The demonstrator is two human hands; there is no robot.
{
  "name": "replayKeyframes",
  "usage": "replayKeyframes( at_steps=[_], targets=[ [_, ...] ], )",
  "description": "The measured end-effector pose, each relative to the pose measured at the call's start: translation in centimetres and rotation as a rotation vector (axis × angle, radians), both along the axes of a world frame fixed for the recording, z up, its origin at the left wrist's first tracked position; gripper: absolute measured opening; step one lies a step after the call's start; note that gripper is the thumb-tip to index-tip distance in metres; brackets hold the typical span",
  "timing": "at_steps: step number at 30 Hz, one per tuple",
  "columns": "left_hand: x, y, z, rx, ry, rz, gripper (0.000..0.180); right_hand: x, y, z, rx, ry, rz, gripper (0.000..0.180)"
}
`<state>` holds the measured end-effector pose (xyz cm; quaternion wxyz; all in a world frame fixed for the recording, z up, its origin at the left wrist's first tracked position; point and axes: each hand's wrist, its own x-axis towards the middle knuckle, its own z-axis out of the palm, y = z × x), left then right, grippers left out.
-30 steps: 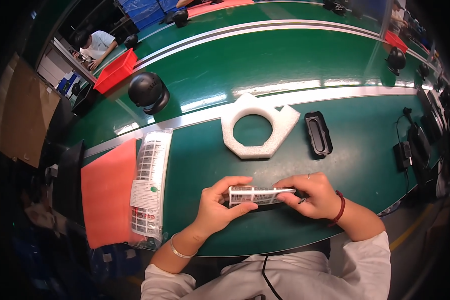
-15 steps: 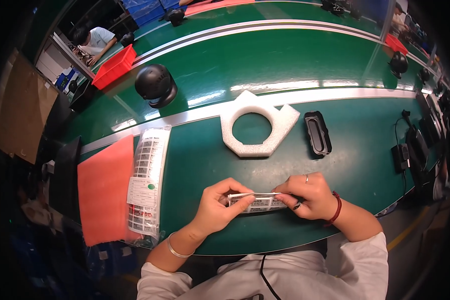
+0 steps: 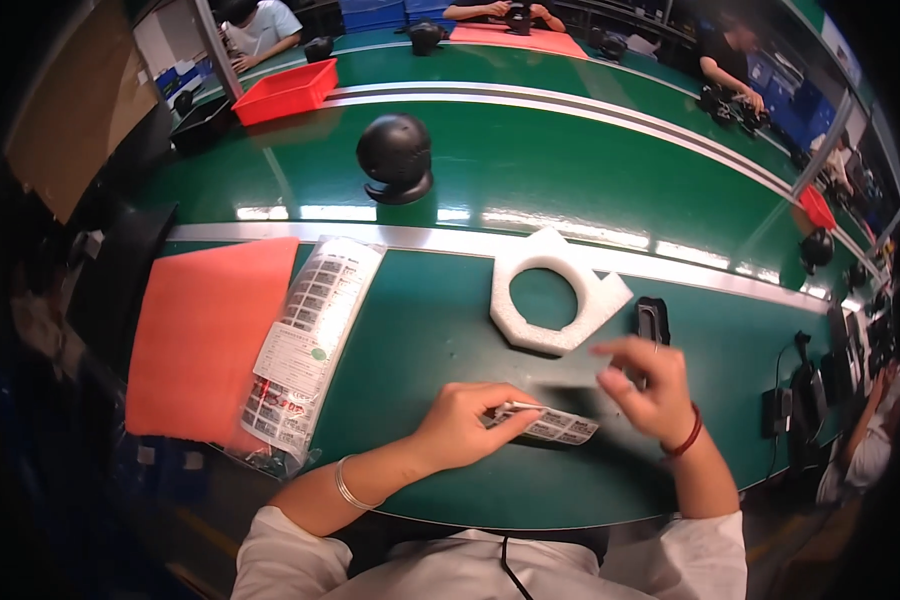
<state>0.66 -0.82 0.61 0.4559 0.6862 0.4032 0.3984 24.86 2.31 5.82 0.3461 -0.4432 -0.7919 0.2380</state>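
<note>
In the head view the left hand (image 3: 462,420) lies on the green work table (image 3: 440,330) near its front edge, fingers pinched shut on one end of a narrow strip of small labels (image 3: 555,426); the strip rests flat on the table, running rightward from those fingertips toward the other hand; the right hand (image 3: 648,385) hangs just above and beyond the strip's far end, blurred, fingers loosely spread and curled, holding nothing that can be made out, and whether a peeled label clings to a fingertip is too smeared to tell; a red cord circles that wrist, a thin bangle the left one. Left of the hands lies a clear bag of label sheets (image 3: 310,335), overlapping a salmon-pink mat (image 3: 205,330); beyond the strip sits a white foam block with a round hole (image 3: 555,295), a small black oblong part (image 3: 653,320) just to its right, and a black dome camera (image 3: 395,158) farther back across a pale stripe; a red bin (image 3: 288,90) stands at the far left, other people work at the far side. I judge the step to be handling single labels off the strip, one hand anchoring it; the next move would call for a fine fingertip pinch at the strip's free end while the left keeps it pressed flat.
</note>
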Motion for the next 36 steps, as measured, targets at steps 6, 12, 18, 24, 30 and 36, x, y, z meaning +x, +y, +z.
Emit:
replayKeyframes(
  at_steps=[6,12,18,24,30,36],
  targets=[
    [0.5,-0.3,-0.9,0.467,0.063,-0.034,0.016,-10.2,10.9,1.8,0.181,-0.453,0.215,0.026],
    [0.7,-0.6,-2.5,0.053,-0.018,-0.214,0.024,-22.2,22.2,-3.7,0.206,-0.825,0.096,0.040],
    [0.5,-0.4,-1.5,-0.147,-0.058,-0.234,0.027,-23.7,25.6,-7.0,0.275,-0.915,-0.040,0.023],
    [0.4,-0.5,-0.9,-0.316,-0.136,-0.232,0.028,-15.5,22.7,-0.1,0.700,-0.696,0.046,0.026],
    [1.1,-0.4,-1.9,-0.367,-0.408,-0.151,0.027,-6.0,9.4,7.1,0.553,-0.453,0.210,0.023],
    [0.3,-0.1,-0.6,-0.373,-0.316,-0.153,0.019,-1.5,6.3,5.4,0.225,-0.412,0.188,0.031]
  ],
)
